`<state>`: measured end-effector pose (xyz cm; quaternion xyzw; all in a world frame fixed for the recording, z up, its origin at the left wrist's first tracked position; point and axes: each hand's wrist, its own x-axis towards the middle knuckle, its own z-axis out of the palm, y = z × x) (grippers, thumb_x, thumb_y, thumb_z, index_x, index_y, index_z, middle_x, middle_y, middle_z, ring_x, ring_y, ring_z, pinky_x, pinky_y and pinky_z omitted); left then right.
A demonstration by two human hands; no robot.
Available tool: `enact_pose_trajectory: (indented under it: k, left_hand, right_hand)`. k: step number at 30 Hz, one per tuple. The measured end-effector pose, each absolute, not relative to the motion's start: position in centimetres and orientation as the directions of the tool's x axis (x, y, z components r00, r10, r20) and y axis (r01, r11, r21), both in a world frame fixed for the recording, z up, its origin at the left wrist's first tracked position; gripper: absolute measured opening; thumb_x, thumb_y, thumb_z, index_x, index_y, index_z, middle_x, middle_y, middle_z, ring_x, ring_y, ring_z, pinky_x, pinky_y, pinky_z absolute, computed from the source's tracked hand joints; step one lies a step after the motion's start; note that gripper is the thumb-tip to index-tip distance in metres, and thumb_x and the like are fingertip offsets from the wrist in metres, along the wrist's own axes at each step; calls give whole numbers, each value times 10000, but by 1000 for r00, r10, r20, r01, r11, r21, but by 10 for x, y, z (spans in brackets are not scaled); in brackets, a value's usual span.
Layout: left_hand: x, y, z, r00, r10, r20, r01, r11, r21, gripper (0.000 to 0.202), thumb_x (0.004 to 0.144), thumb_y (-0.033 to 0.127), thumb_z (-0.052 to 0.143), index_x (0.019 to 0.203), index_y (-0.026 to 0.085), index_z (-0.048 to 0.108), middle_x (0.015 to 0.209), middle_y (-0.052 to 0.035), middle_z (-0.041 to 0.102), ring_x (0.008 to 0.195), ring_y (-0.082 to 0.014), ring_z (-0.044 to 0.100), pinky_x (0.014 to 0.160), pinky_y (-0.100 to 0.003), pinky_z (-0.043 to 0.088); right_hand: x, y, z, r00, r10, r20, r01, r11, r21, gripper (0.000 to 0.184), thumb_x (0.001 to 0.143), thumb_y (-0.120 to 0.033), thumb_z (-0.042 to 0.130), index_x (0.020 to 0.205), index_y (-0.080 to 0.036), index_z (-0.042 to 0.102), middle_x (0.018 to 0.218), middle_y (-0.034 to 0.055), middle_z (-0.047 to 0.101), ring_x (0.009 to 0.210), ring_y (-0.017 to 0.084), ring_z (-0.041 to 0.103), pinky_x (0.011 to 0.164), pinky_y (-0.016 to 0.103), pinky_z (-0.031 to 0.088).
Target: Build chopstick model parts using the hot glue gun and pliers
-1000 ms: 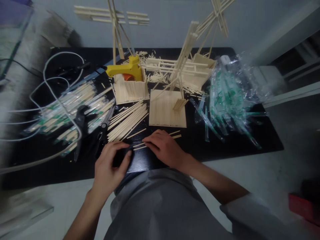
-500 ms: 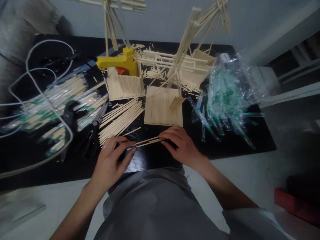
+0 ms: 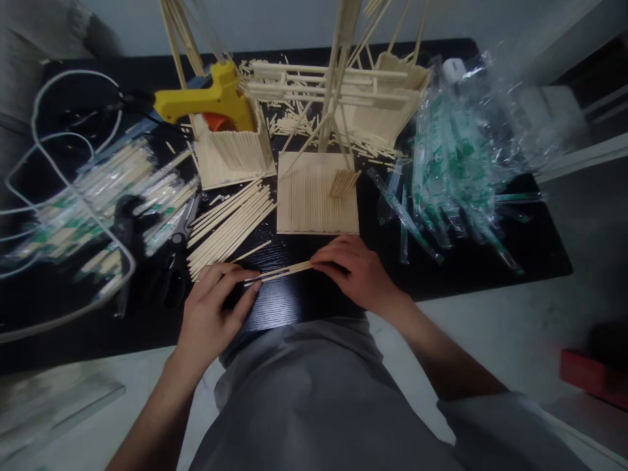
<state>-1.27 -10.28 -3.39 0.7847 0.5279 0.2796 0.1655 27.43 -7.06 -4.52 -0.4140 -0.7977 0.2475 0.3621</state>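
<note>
A few thin wooden sticks lie side by side near the table's front edge, stretched between my hands. At their left end, my left hand pinches them between thumb and fingers. My right hand closes its fingertips on the right end. Beside my left hand is a fan of loose sticks, with a single stick apart from it. Just beyond my right hand sits a square stick panel, with a small slatted piece on it and an upright stick frame rising behind.
A yellow glue gun rests in a stick-walled box. Black scissors, a white cable and wrapped stick packs are on the left. Empty plastic wrappers pile up on the right. Stick scraps litter the back.
The view has shifted a little. Between my hands the sticks now lie closer together, while both hands keep their hold at the ends.
</note>
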Motion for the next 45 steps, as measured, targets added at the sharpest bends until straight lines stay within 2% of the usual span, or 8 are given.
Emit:
enact_pose_trajectory:
  k: [12, 18, 30, 45]
  left_hand:
    - [-13, -102, -32, 300, 918, 259, 698, -397, 596, 108, 971, 223, 703, 1075, 243, 728, 974, -33, 720, 918, -206, 678, 871, -365, 525]
    - [-13, -103, -32, 301, 920, 253, 700, -393, 596, 86, 976, 200, 695, 1040, 234, 741, 950, -31, 702, 905, -186, 671, 855, -344, 524]
    - [-14, -104, -31, 264, 944, 199, 716, -330, 615, 81, 979, 295, 681, 975, 225, 720, 941, -47, 730, 921, -204, 682, 879, -369, 538]
    - [-17, -105, -33, 310, 922, 231, 711, -386, 588, 62, 1009, 175, 626, 1032, 221, 660, 981, -41, 699, 951, -187, 651, 890, -333, 507]
  right_hand:
    - [273, -71, -46, -395, 824, 406, 435, 556, -708, 121, 1035, -186, 662, 1108, -232, 748, 1029, 44, 786, 977, 204, 710, 932, 402, 586]
    - [274, -72, -44, -409, 826, 388, 421, 548, -723, 139, 1040, -206, 655, 1072, -260, 779, 988, 27, 799, 936, 208, 694, 896, 412, 599]
    - [274, -74, -44, -405, 810, 424, 429, 577, -695, 125, 1033, -193, 661, 1020, -234, 778, 950, 40, 802, 887, 201, 708, 858, 388, 594]
    - [274, -73, -45, -396, 816, 421, 412, 568, -713, 99, 1010, -158, 688, 1051, -212, 760, 986, 43, 804, 931, 198, 726, 878, 378, 610]
